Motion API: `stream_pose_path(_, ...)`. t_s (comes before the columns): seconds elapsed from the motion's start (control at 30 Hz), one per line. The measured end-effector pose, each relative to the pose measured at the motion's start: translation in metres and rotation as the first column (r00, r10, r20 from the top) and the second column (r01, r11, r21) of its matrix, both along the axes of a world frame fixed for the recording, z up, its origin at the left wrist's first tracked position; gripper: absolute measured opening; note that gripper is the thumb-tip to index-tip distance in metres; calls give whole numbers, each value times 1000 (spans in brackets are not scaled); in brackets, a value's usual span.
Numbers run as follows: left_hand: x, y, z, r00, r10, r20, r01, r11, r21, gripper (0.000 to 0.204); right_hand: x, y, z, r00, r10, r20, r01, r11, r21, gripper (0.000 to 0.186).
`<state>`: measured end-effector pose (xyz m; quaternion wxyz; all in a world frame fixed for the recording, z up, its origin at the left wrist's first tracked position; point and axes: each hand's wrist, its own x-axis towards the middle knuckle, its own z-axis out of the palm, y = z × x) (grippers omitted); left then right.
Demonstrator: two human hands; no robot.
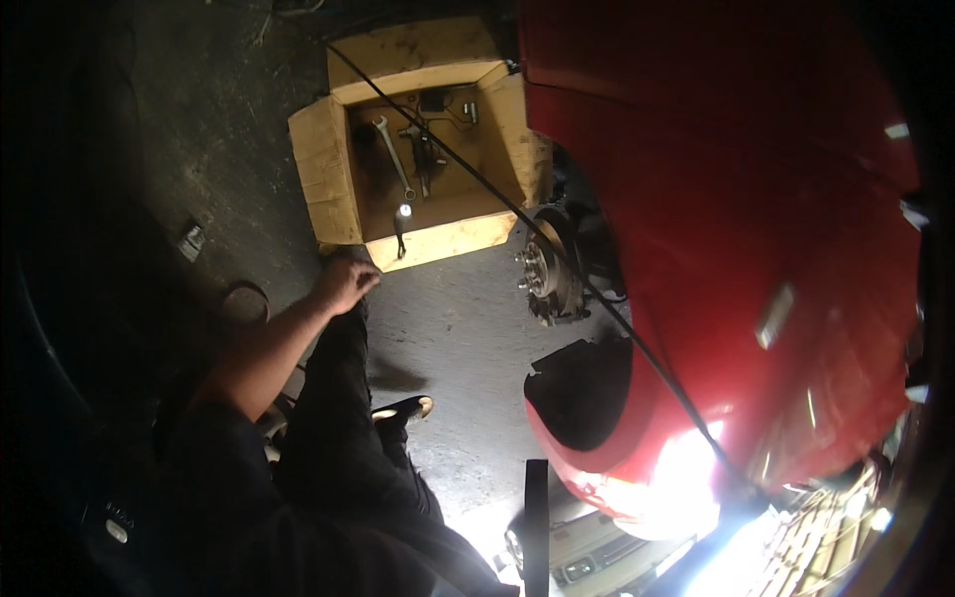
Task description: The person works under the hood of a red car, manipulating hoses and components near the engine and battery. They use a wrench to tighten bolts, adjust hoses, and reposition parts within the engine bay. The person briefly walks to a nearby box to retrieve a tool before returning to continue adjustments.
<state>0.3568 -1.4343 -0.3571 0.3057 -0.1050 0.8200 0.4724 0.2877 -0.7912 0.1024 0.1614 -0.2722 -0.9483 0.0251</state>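
My left hand (348, 285) is closed, its fingers curled, above the bent knee of my dark trousers (333, 368). Whatever those fingers hold, if anything, is too dark to make out. Just beyond it stands an open cardboard box (323, 189) with its flaps folded out. Inside lie a combination wrench (394, 157), a dark metal part (425, 159) and a small shiny cylinder (470, 112). A dark tool with a bright round end (402, 229) rests across the near flap. My right hand is out of view.
A red car body (716, 219) fills the right side, its wheel hub with a brake disc (557, 264) exposed. A long thin dark rod or cord (477, 179) crosses the view diagonally. A shoe (406, 409) rests on the grey floor (458, 348). Strong light glares at lower right.
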Motion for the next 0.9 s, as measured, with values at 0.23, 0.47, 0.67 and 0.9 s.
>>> stream_pose_path(0.23,85,92,155,947,-233,-221,262,959,113,20,30,33,30,931,321,-172,-327,945,-6,35)
stream_pose_path(0.47,190,228,313,739,-269,-617,492,841,223,20,275,-128,-5,898,187,-399,-439,458,-773,29)
stream_pose_path(0.67,300,357,389,529,-357,-770,728,657,196,21,440,-138,13,970,-59,-234,-212,259,-942,33)
stream_pose_path(0.9,373,461,426,368,-502,-783,890,435,139,22,563,-45,54,942,-216,-259,-174,345,-922,37)
